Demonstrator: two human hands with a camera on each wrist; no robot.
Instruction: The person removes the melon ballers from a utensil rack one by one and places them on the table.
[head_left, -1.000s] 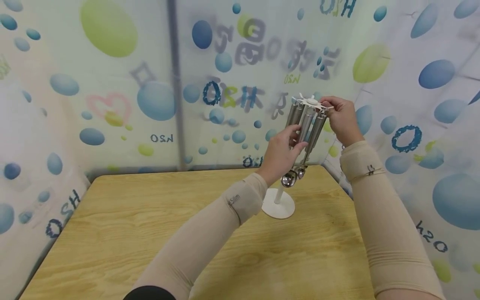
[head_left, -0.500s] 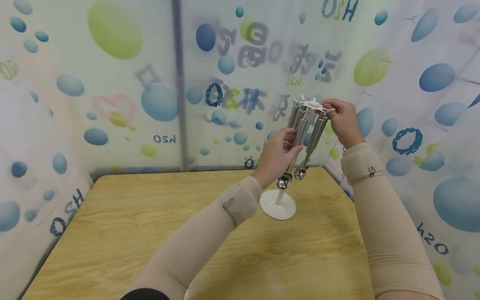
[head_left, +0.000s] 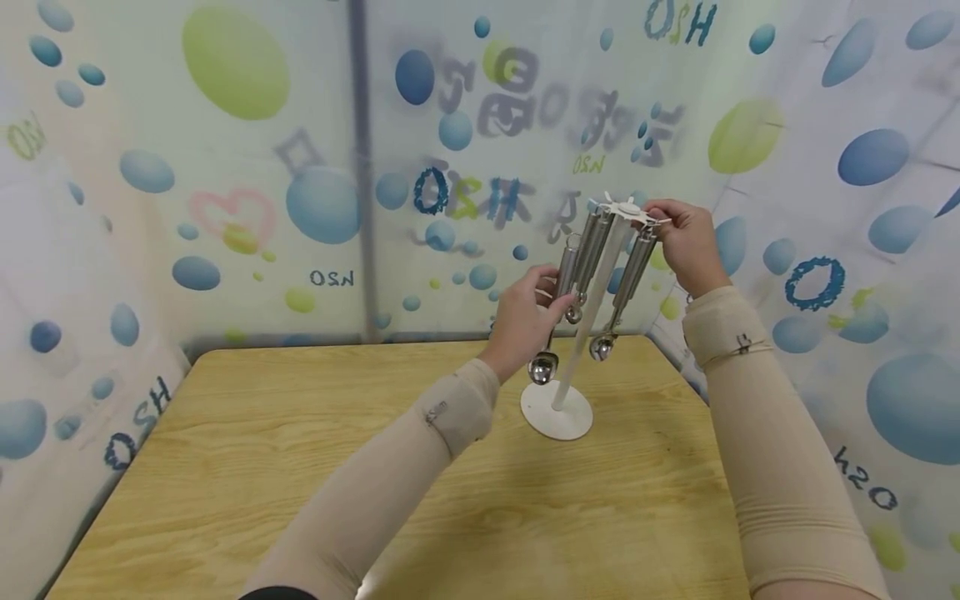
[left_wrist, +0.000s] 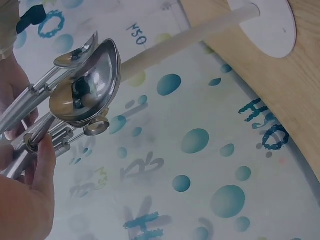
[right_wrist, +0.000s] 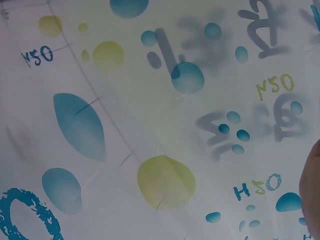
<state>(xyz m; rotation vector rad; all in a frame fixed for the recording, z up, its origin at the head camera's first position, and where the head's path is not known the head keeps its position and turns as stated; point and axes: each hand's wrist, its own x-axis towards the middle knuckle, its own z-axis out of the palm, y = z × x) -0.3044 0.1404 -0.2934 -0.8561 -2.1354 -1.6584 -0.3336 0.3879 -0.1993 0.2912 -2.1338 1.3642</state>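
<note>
My left hand [head_left: 521, 317] grips the handle of a shiny metal ice cream scoop [head_left: 542, 367], whose ring end points up and bowl hangs down. The scoop is off to the left of a white utensil stand [head_left: 626, 210], apart from its hooks. In the left wrist view the scoop's rounded bowl [left_wrist: 82, 95] shows large above the thumb. My right hand [head_left: 686, 242] pinches the right edge of the stand's top, at a hook. Several other metal utensils [head_left: 633, 271] hang from that top, some partly hidden. Only a sliver of hand [right_wrist: 311, 195] shows in the right wrist view.
The stand's white pole leans over its round base [head_left: 557, 411] on a wooden table [head_left: 337, 467]. Printed curtains [head_left: 247, 317] with blue and green dots stand close behind and at both sides of the table.
My left hand has moved left and slightly down with the scoop, drawing it away from the stand. The right hand has stayed at the stand's top.
</note>
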